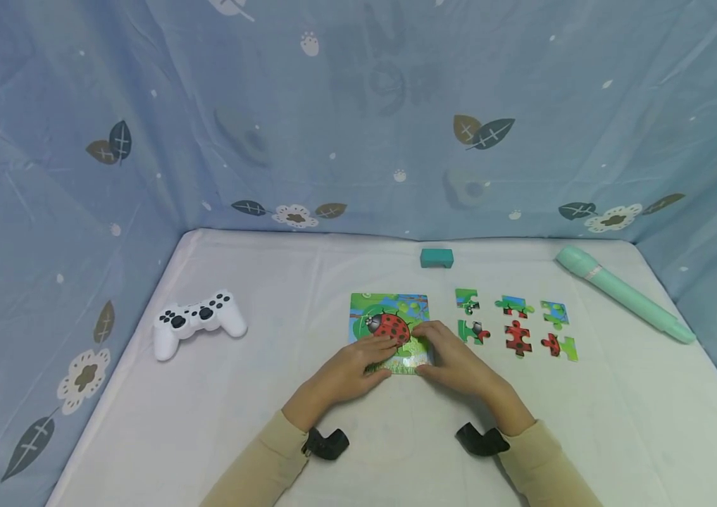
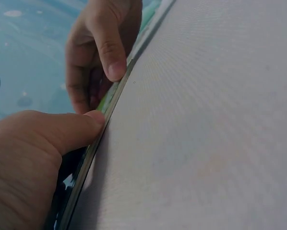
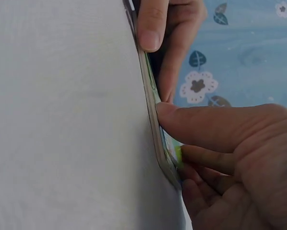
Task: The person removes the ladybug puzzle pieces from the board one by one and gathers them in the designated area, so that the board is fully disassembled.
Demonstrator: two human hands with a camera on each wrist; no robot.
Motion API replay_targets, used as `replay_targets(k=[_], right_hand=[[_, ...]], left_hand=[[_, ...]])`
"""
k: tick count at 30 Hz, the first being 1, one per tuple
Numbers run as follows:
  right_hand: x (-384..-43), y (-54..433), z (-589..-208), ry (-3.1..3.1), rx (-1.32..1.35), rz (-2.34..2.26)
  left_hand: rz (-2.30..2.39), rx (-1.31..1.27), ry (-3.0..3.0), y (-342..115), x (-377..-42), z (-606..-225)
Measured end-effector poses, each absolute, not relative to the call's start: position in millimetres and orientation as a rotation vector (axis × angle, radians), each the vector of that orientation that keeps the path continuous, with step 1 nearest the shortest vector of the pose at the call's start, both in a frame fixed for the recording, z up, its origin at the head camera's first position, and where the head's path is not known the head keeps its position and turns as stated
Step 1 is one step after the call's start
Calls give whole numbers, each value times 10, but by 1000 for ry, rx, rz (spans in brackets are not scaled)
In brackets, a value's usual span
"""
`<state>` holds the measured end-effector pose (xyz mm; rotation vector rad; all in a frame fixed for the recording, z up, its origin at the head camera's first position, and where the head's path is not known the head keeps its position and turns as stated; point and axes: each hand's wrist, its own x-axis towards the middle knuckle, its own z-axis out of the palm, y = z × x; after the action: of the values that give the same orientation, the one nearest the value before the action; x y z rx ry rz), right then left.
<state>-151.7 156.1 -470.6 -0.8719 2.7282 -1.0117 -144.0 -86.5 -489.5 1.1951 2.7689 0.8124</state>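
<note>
A ladybug puzzle board [image 1: 390, 303] with a green and blue picture lies flat on the table. My left hand [image 1: 348, 370] rests on its lower left part, fingers stretched over the ladybug and thumb at the near edge. On the other side, my right hand [image 1: 458, 360] touches the right side with its fingers, its thumb [image 3: 182, 117] against the near edge. A bit of yellow-green shows by the right fingertips in the right wrist view. Loose puzzle pieces [image 1: 518, 339] lie in two rows to the right of the board.
A white game controller [image 1: 196, 320] lies at the left. Behind the board is a small teal block [image 1: 437, 258]. At the far right lies a mint-green wand-like object [image 1: 627, 296]. Blue patterned cloth [image 1: 358, 113] walls the white-covered table [image 1: 270, 282] at the back and sides.
</note>
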Motion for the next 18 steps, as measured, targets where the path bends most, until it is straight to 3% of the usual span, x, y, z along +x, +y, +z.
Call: replay_targets(k=[18], right_hand=[[-1478,1558,-4683,2793,-844,-974]], left_hand=[[839,1155,2747,-873,-1434,-4900]])
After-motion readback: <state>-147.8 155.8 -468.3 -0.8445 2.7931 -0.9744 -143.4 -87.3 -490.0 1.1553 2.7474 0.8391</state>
